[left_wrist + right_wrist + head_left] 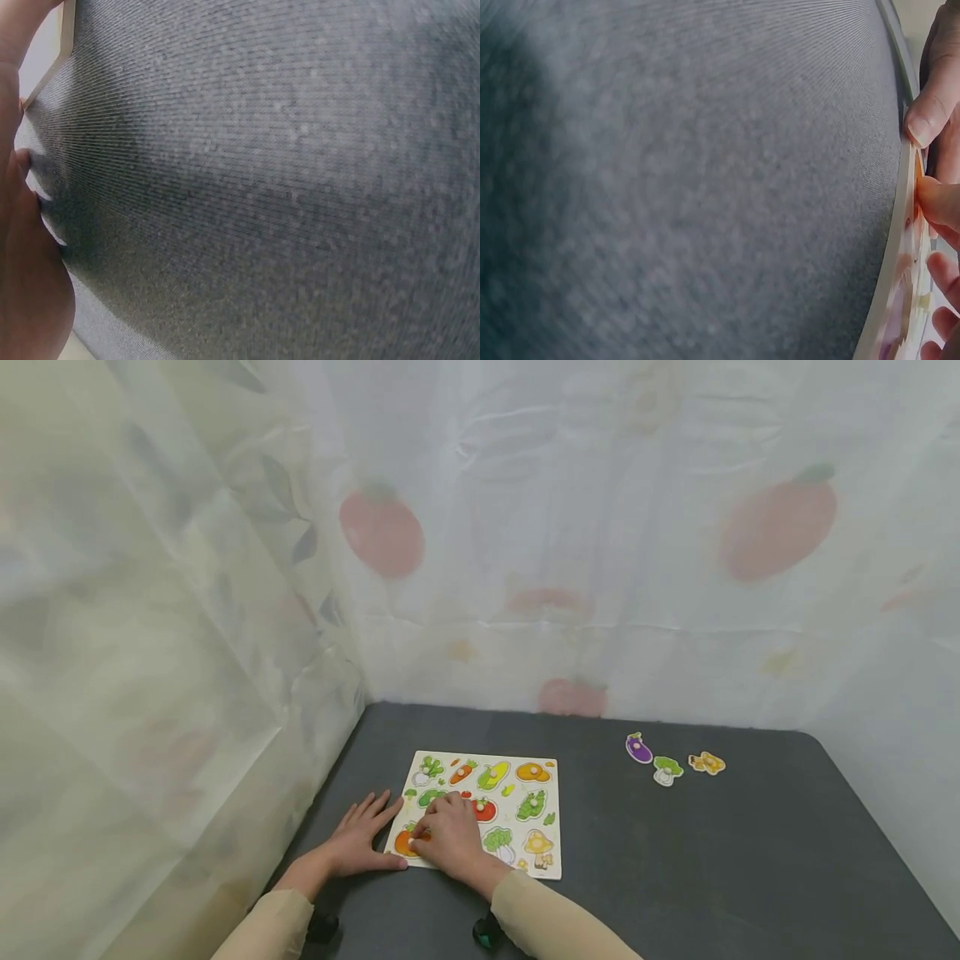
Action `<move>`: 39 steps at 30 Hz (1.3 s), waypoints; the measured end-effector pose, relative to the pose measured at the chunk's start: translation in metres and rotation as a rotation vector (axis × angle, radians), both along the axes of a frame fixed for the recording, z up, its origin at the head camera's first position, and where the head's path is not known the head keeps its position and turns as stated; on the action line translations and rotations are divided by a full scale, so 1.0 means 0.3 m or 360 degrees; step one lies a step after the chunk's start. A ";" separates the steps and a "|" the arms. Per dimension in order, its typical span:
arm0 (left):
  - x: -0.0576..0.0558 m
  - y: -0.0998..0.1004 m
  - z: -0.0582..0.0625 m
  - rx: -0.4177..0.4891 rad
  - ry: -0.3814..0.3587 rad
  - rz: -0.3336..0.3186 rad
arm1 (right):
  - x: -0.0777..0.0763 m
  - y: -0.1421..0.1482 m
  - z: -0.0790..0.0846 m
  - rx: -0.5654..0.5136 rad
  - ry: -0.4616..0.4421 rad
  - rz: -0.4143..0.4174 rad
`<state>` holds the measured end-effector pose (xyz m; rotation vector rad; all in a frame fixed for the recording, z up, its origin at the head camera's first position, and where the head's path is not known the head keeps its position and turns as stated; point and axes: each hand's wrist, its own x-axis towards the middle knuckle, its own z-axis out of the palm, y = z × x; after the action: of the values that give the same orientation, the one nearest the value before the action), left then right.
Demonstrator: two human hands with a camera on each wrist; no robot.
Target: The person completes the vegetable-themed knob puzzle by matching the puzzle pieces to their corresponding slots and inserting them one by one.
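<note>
A wooden vegetable puzzle board (517, 870) lies on the table, its knobbed pieces showing a carrot, corn, a tomato and several other vegetables. My right hand (453, 835) bends over its lower left part. Thumb and fingers pinch the knob of the orange pumpkin piece (403, 842), which sits at its place on the board. My left hand (356, 839) rests flat at the board's left side, fingers spread, the thumb at the near left corner. In the right wrist view the left thumb (926, 124) touches the board's edge (889, 277). The right hand hides part of the board's front row.
Loose on the table at the back right lie an eggplant piece (639, 749), a green-topped cabbage-like piece (667, 771) and a yellow piece (707, 763). Printed curtains (600, 568) hang behind and on the left of the dark table (675, 868).
</note>
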<state>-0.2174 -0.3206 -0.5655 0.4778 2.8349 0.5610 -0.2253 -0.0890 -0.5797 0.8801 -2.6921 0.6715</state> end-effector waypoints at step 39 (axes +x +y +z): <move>0.008 0.000 0.020 -0.0039 -0.0049 0.0067 | -0.259 0.744 0.098 -0.0333 -0.0174 -0.0450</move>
<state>-0.2150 -0.3205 -0.5596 0.4028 2.8250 0.5356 -0.3031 0.1343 -0.5502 0.4128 -2.7009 0.9339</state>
